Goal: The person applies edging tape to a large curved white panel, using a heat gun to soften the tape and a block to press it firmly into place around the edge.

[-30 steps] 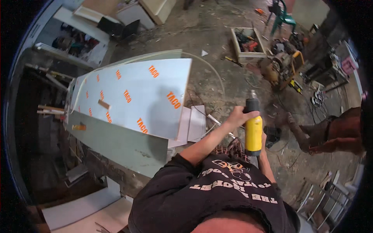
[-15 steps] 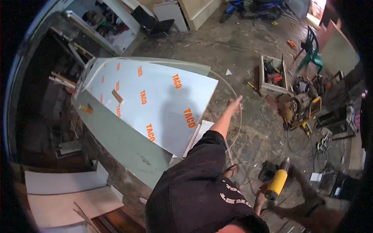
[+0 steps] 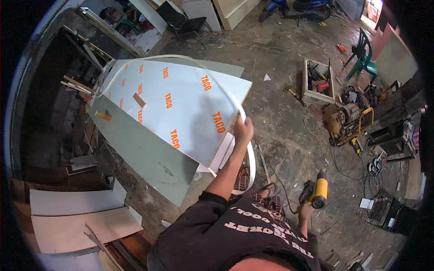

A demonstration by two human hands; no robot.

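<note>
A long, thin white edging strip (image 3: 252, 165) curves in a loop over a white panel with orange print (image 3: 187, 97). My left hand (image 3: 244, 129) is closed on this strip at the panel's near right corner, against the panel's edge. The strip's end bends down toward my body, and its far part arcs along the panel's back side. On my right, my right hand (image 3: 305, 210) is wrapped around the handle of a yellow heat gun (image 3: 320, 190), held away from the panel with its dark nozzle pointing forward. A small wooden block (image 3: 139, 100) lies on the panel.
Beneath the panel is a larger grey-green board (image 3: 151, 160). A wooden tool box (image 3: 318, 97), a hammer (image 3: 296, 97) and a machine (image 3: 346, 118) stand or lie on the floor at right. Cables trail near my feet. Curved pale boards (image 3: 86, 228) lie at lower left.
My left hand has moved left with the strip, from out over the floor to the panel's edge. The heat gun has shifted slightly, its nozzle now tilted more upright.
</note>
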